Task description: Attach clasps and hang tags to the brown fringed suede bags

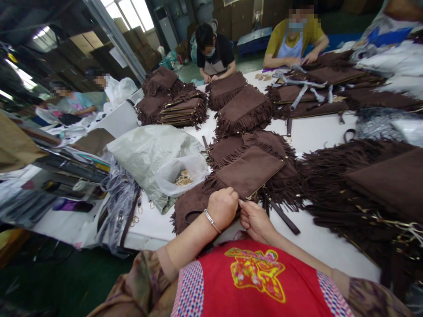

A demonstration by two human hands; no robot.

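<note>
"Where do we have the brown fringed bag (249, 171)?"

"On other fringed bags (228, 149) on the counter (320, 132), just beyond our hands."

"And those?"

"Our left hand (222, 207) is curled into a fist, our right hand (256, 220) pinches its fingertips together; what they grip, we can't tell."

"How far along are we?"

"Midway through one piece, we judge. A stack (183, 108) lies beyond, finished or not, we can't tell."

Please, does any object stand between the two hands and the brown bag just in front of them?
Nothing visible does. The left hand and right hand meet by the near corner of the brown bag; the white plastic bag lies off to the left, out of the way.
</note>
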